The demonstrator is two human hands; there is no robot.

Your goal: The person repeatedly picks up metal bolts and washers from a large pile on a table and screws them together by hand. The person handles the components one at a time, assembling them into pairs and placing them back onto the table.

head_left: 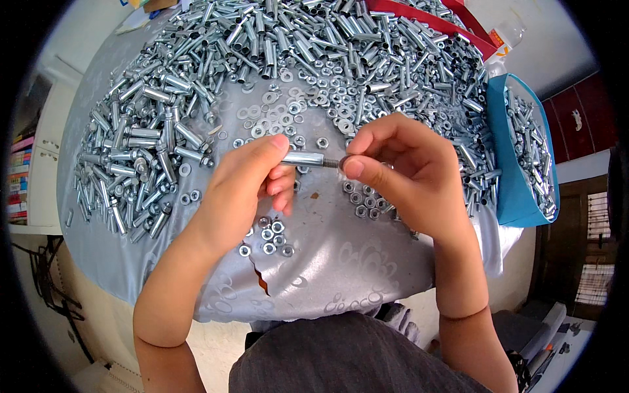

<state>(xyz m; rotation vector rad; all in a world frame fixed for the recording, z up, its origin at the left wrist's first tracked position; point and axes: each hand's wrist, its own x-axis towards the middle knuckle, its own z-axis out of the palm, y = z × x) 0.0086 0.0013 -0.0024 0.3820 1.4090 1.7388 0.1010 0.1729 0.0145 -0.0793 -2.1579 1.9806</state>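
Observation:
A silvery sleeve anchor bolt (305, 159) lies level over the middle of the table, its threaded end pointing right. My left hand (239, 177) is closed round its sleeve end, with the thumb on top. At the thread tip, my right hand (416, 173) pinches a small, thin round piece between thumb and forefinger; it looks like a washer seen edge-on, mostly hidden by the fingertips. Loose nuts (269, 247) lie below my left hand, and more nuts (361, 211) sit under my right. Flat washers (268, 119) are scattered just beyond both hands.
Bolts fitted with sleeves form a pile (141, 141) at the left. Loose metal sleeves (282, 39) heap across the far side. A blue bag (517, 190) full of bolts stands at the right edge, and a red container (452, 23) farther back. The grey tablecloth (314, 275) has a tear near me.

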